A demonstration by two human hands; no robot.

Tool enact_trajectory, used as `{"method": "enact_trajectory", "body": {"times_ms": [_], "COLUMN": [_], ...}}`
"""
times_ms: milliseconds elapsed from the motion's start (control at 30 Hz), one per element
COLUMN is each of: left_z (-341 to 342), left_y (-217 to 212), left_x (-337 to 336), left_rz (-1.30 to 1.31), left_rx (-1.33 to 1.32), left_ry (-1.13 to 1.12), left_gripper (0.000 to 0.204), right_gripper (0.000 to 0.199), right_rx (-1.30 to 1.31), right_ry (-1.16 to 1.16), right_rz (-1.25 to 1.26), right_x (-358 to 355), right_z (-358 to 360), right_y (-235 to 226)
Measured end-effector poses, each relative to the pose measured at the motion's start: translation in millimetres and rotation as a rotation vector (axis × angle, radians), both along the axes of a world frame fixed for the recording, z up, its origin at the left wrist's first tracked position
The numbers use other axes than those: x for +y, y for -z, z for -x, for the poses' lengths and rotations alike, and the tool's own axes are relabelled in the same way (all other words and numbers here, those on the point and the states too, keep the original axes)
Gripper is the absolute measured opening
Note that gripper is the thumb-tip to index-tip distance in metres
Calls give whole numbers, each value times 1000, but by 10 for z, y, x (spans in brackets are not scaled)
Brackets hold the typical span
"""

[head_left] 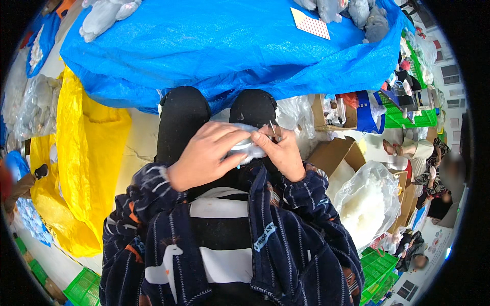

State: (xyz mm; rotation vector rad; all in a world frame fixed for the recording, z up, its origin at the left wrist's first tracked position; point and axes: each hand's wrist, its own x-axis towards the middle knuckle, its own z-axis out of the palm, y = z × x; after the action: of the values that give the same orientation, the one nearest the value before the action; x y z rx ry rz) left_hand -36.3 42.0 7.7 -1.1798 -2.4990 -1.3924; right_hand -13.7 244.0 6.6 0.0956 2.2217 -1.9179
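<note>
Pinching a pale soft piece (246, 148) — left hand (206, 155), right hand (283, 153), each grip closed, piece mostly hidden.

Wide table draped in a crinkled blue plastic tarp (229, 46), grey plush toys (104, 15) and a red-patterned card (310, 23) lying on top.

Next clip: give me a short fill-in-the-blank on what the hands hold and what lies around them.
1. Both hands, the left hand and the right hand, hold a small pale grey ___ piece above the lap.
2. The tarp ahead is ___.
3. The big bag on the person's left is ___.
4. The clear bag on the right holds ___ stuffing.

Missing words: soft (plush); blue; yellow; white
</note>
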Motion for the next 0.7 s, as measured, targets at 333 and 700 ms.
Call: {"method": "enact_trajectory", "body": {"times_ms": [333, 700], "left_z": [81, 147], "left_y": [132, 196], "left_x": [300, 300], "left_rz": [134, 79], "left_rx": [158, 57], "left_ry": [76, 53], "left_gripper": [13, 8], "right_gripper": [19, 29], "right_rx": [2, 353], "right_ry": [11, -303], "right_rz": [51, -530], "right_x": [175, 627], "right_z": [-59, -127], "right_y": [-153, -96]}}
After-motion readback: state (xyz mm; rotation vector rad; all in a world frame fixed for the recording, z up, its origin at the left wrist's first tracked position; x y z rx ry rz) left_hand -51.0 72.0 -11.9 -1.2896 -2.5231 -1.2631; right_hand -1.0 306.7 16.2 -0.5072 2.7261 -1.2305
